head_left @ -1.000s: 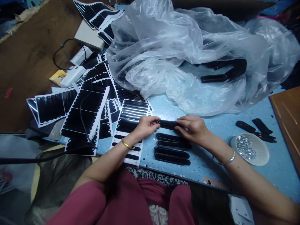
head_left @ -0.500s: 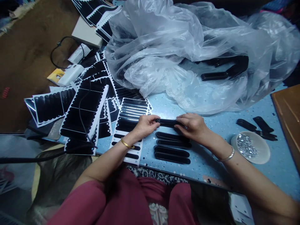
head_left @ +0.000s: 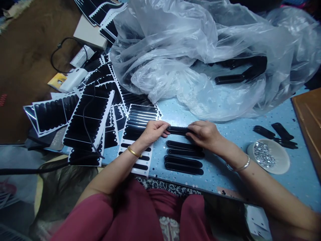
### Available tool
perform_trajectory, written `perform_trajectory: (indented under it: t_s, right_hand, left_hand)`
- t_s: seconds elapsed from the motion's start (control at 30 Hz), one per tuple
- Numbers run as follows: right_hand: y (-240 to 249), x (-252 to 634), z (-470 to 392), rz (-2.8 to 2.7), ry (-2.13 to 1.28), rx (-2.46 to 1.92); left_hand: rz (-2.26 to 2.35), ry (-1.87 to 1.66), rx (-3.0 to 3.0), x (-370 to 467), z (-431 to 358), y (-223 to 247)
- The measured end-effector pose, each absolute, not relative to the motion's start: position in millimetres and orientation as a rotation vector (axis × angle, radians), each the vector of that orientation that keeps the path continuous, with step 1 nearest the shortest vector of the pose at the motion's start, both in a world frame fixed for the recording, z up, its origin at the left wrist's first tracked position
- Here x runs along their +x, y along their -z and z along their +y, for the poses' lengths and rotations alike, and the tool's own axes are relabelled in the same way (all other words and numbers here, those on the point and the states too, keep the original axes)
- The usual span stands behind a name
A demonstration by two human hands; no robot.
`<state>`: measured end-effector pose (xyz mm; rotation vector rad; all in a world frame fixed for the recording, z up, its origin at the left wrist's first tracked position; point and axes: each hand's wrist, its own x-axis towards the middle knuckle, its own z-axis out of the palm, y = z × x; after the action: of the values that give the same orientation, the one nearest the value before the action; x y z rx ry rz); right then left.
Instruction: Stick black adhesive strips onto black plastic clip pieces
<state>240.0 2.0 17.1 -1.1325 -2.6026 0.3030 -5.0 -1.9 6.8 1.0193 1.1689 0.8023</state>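
Note:
Between my two hands lies a flat black strip [head_left: 178,129] with rounded ends and a small ring mark near its left end. My left hand [head_left: 156,130] pinches that left end between thumb and fingers. At the opposite end, my right hand [head_left: 203,133] grips the strip, its fingers covering the tip. Just below, several similar black strips [head_left: 184,160] rest on the blue table in a loose row. A white sheet of black strip stickers [head_left: 137,129] sits by my left wrist, partly covered by my forearm.
A white bowl of small silvery pieces [head_left: 282,157] stands at the right, near loose black strips [head_left: 282,130]. Crumpled clear plastic [head_left: 175,50] spreads across the back, with black pieces under it. Overlapping sticker sheets [head_left: 85,117] and a dark cable [head_left: 50,170] occupy the left.
Both hands keep hold of the black strip in nearly the same place. My left fingers have shifted slightly at its end. The whole view has moved a little.

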Motion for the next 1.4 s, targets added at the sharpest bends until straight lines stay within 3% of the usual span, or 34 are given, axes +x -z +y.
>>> perform_trajectory:
  t_s: [1.4]
  right_hand:
    - [-22.2,247.2,3.2,-2.498,-0.601,-1.205]
  left_hand:
    - [1.18,-0.803,1.191,-6.3,-2.3,8.0]
